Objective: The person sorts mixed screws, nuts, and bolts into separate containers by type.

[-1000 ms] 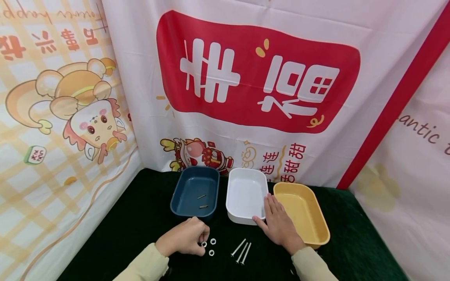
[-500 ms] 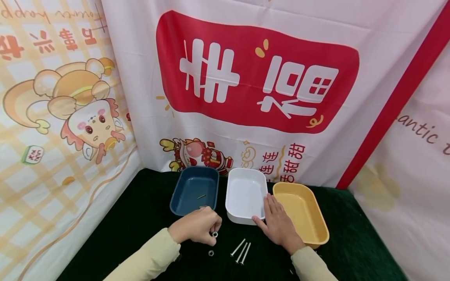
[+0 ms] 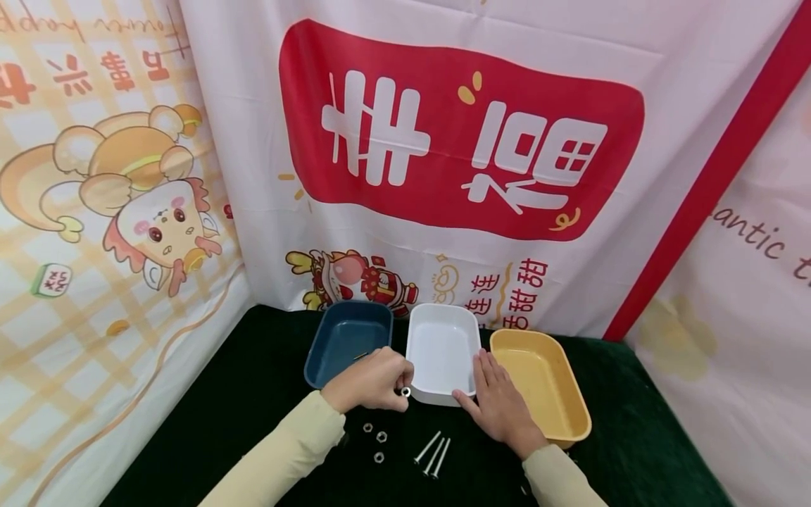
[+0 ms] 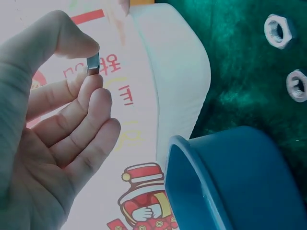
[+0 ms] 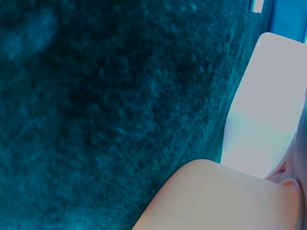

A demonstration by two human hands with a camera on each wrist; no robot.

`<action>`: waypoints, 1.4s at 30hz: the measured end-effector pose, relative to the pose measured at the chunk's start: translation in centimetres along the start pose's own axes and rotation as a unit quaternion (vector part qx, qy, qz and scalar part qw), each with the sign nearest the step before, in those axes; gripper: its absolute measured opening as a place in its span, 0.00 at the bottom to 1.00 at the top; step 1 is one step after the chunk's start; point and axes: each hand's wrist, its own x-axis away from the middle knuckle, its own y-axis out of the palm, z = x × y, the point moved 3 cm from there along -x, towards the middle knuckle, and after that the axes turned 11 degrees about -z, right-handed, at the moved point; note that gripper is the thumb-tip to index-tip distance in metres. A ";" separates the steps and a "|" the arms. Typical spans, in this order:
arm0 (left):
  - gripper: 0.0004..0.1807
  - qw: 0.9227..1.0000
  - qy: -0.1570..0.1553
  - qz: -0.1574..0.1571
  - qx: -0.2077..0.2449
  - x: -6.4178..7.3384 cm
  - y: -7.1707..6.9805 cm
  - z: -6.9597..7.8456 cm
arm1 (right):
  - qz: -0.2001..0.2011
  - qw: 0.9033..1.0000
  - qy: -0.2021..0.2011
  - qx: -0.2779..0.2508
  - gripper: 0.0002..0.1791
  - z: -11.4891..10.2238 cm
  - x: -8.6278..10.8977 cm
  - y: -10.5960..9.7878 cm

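Now nearer the white tray (image 3: 443, 348), left fingers (image 4: 100, 104) pinching a nut (image 4: 93, 63), right fingers (image 3: 486, 371) outstretched

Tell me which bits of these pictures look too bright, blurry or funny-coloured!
Head view: mostly evenly lit, though the nut in the left hand looks tiny; left wrist view: the white box is pale and washed out; right wrist view: the green cloth turns blue-green and blotchy, and the white box glows with hardly any detail.
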 end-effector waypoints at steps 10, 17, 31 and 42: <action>0.09 1.000 -0.015 0.010 -0.011 -3.0 -1.1 -1.1 | -0.006 1.000 0.005 -0.001 0.55 -0.1 0.1 0.0; 0.09 0.999 -0.035 0.006 -0.028 -5.1 -1.8 -1.3 | -0.005 1.000 0.004 0.003 0.55 -0.2 0.1 -0.2; 0.26 0.995 -0.082 0.004 -0.051 -7.5 -0.5 -1.7 | -0.012 1.000 0.008 -0.009 0.55 -0.3 0.1 0.2; 0.36 0.993 -0.093 0.001 -0.072 -5.4 -1.2 -1.6 | -0.008 1.000 0.009 -0.003 0.56 0.0 0.0 0.1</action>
